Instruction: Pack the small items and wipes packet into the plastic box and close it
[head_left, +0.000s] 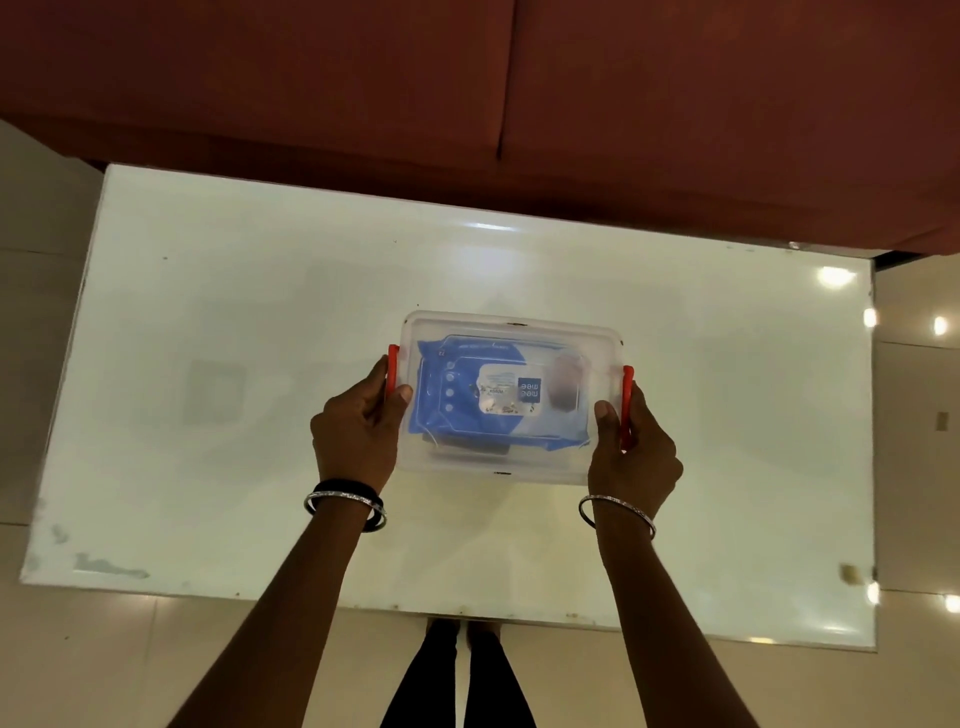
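A clear plastic box (511, 325) with its lid on sits in the middle of the white table (234, 291). Through the lid I see the blue wipes packet (467, 364) and a small brownish item (563, 387) to its right. Red clip handles sit on the two short sides, the left clip (393, 364) and the right clip (627, 395). My left hand (356, 431) grips the box's left end with fingers on the red clip, thumb on the lid. My right hand (636, 457) grips the right end the same way.
A reddish-brown sofa (467, 104) runs along the far edge of the table. The tiled floor (31, 208) shows on both sides, with light reflections at the right. My legs (457, 675) stand at the table's near edge.
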